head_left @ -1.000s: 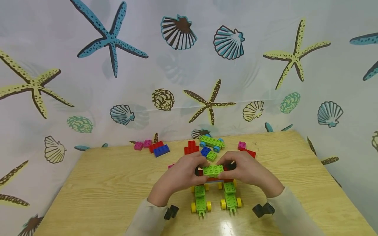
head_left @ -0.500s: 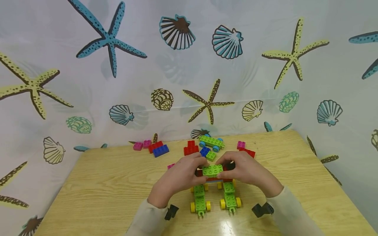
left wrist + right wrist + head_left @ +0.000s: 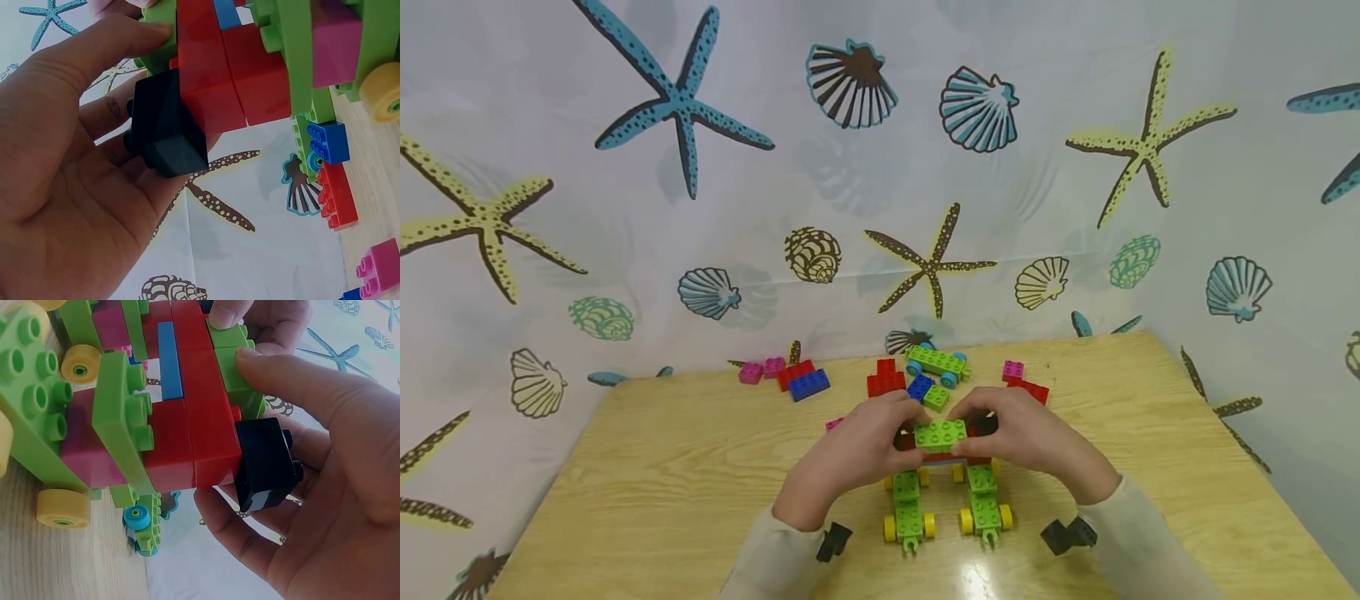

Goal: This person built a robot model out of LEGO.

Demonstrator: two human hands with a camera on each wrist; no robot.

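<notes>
Two light green toy bricks [image 3: 940, 435] sit side by side on top of a built stack. My left hand [image 3: 857, 446] pinches the left green brick, thumb in front and fingers behind. The right one is pinched the same way by my right hand [image 3: 1026, 429]. Beneath are red bricks [image 3: 209, 406] with a blue piece [image 3: 170, 359] in the gap. A black brick [image 3: 165, 125] at the left end and another black brick [image 3: 265, 459] at the right lie inside the curve of each hand. Two green wheeled bases [image 3: 909, 521] with yellow wheels carry the stack.
Behind the hands are a green car base with blue wheels [image 3: 937, 361], a red stack [image 3: 886, 380], a blue brick [image 3: 921, 386] and a small green brick [image 3: 936, 397]. Pink, red and blue bricks [image 3: 808, 384] lie back left; pink and red ones [image 3: 1012, 370] back right. A patterned curtain encloses the wooden table [image 3: 685, 483].
</notes>
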